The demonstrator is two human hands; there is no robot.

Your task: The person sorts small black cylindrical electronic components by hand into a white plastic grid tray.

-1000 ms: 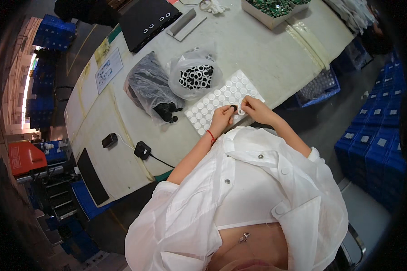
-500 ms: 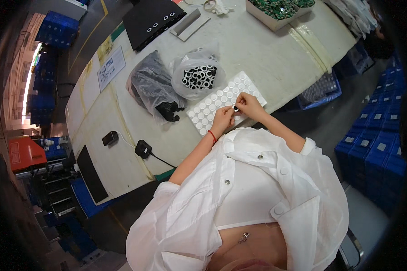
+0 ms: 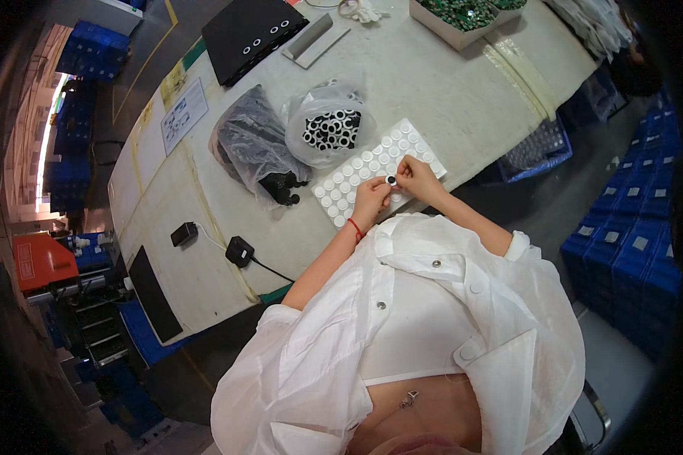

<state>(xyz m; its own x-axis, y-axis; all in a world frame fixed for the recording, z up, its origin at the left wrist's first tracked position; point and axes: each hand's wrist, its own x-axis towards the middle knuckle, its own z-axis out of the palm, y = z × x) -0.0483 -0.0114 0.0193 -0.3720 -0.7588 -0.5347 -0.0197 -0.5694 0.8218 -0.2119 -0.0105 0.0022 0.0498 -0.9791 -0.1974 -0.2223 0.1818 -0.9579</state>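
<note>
Over a white tray of round white pieces (image 3: 350,182), my two hands meet at a small black-and-white round piece (image 3: 391,180). My left hand (image 3: 372,200) pinches this piece between its fingertips. Close against it, my right hand (image 3: 418,179) has its thumb and fingers pressed together; whatever they hold is too small to make out. Beyond the tray stands a clear plastic bag (image 3: 302,144) with many black-and-white rings (image 3: 332,130). Left of that lies a grey plastic bag (image 3: 247,135), with black parts (image 3: 284,186) showing at its mouth.
A black box with round holes (image 3: 243,38) and an angled metal piece (image 3: 317,42) lie at the back. A carton of green circuit boards (image 3: 463,38) stands back right. Power adapters (image 3: 240,251) with cables and a black mat (image 3: 155,292) are at left. Blue crates (image 3: 615,243) stand right.
The small round piece has shifted slightly left and turned, so its black centre and white rim now show more. Both hands stay over the tray, with only slight finger movement.
</note>
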